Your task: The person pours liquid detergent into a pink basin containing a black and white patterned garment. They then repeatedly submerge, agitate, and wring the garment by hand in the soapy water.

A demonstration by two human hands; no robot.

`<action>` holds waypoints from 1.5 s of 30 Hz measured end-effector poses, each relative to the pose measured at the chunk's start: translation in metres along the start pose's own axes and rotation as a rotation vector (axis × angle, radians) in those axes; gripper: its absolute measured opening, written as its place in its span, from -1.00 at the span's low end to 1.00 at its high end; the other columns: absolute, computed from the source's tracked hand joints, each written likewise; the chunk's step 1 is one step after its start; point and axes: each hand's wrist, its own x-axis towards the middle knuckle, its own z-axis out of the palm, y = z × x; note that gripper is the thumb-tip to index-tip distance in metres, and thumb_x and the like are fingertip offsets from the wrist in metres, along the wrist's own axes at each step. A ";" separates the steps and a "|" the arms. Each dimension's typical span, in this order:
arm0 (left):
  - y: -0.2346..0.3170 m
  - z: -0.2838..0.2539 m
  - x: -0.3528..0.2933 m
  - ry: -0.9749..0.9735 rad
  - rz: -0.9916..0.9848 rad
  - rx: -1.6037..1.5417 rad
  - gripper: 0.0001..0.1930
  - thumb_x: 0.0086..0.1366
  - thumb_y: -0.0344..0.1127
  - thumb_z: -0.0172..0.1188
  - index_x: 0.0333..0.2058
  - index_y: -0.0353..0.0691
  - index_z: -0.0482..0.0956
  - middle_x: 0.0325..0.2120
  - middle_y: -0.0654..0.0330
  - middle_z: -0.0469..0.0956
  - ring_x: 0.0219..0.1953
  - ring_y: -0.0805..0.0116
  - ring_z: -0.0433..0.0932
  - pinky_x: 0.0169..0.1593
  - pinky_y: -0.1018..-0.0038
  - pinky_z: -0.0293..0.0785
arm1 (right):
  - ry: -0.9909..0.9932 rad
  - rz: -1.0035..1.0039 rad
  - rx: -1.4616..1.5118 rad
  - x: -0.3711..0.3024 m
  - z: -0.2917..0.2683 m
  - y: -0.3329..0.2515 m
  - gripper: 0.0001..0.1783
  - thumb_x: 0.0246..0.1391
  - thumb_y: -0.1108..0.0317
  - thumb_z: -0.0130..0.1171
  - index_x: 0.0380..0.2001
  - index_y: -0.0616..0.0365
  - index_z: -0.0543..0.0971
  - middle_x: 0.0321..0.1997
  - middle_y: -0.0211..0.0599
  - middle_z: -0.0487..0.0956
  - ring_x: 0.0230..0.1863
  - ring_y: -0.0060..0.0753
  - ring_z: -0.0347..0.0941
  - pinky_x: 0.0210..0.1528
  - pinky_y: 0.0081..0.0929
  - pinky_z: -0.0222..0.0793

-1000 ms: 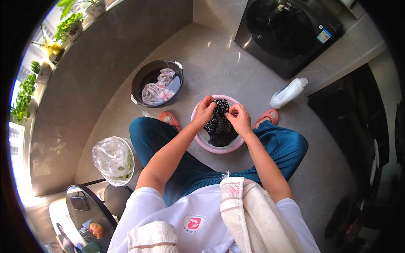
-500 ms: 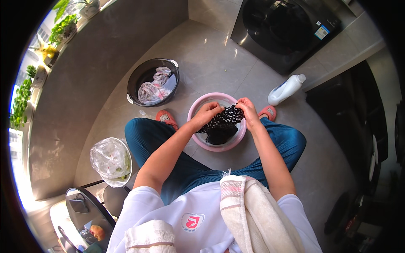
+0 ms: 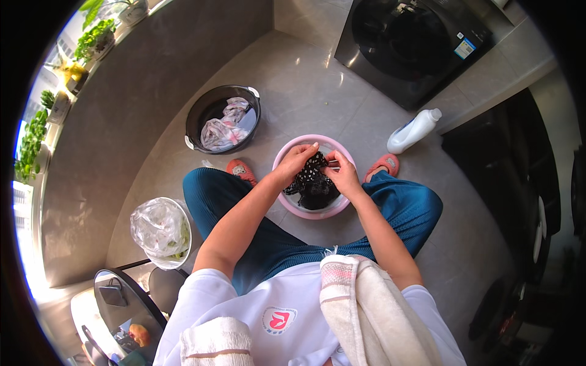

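Note:
Between my feet stands a pink-rimmed basin point(image 3: 334, 213) with water in it. A wet black cloth with white dots point(image 3: 312, 172) hangs from both hands into the basin, its lower part a dark bunch near the front wall. My left hand point(image 3: 295, 161) pinches its left upper edge, thumb on top. My right hand point(image 3: 343, 173) grips the right side with bent fingers, close to the left hand. What kind of garment it is, I cannot tell.
A dark tub point(image 3: 191, 116) with pale, pink-marked wet cloth stands at far left. A white bottle point(image 3: 414, 132) stands beyond my right slipper point(image 3: 384, 163). A bag-lined bin point(image 3: 160, 229) is by my left knee. A black washing machine point(image 3: 403, 49) stands at the back; a towel point(image 3: 372, 305) hangs over me.
My right hand has moved left and slightly down, nearer to my left hand. The dotted cloth, stretched wide between the hands before, is now gathered together.

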 end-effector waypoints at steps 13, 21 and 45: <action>-0.014 0.002 -0.010 0.274 0.819 0.948 -0.27 0.11 0.21 0.45 -0.01 -0.33 0.52 -0.16 -0.04 0.56 -0.04 0.03 0.56 0.05 0.22 0.48 | 0.011 0.134 0.483 0.014 -0.024 -0.047 -0.95 0.17 0.40 0.06 -0.32 0.11 0.46 -0.39 -0.58 0.44 -0.34 -0.74 0.33 -0.22 -0.67 0.27; -0.014 0.018 -0.031 0.105 0.868 1.093 -0.46 0.14 0.04 0.47 -0.19 -0.27 0.46 -0.32 0.05 0.53 -0.27 0.03 0.60 -0.21 0.21 0.53 | 0.106 0.260 0.689 0.013 -0.032 -0.031 -0.89 0.17 0.37 0.02 -0.43 0.04 0.49 -0.43 -0.57 0.45 -0.35 -0.68 0.42 -0.24 -0.60 0.37; -0.009 -0.009 0.002 -0.016 0.404 0.619 -0.76 0.27 -0.34 0.40 -0.23 -0.24 0.48 -0.37 0.35 0.45 -0.28 0.59 0.41 -0.22 0.55 0.39 | -0.226 0.067 0.028 0.001 -0.027 -0.023 -0.59 0.11 0.33 0.26 0.04 0.17 0.54 -0.07 -0.24 0.66 0.00 -0.38 0.59 0.08 -0.43 0.45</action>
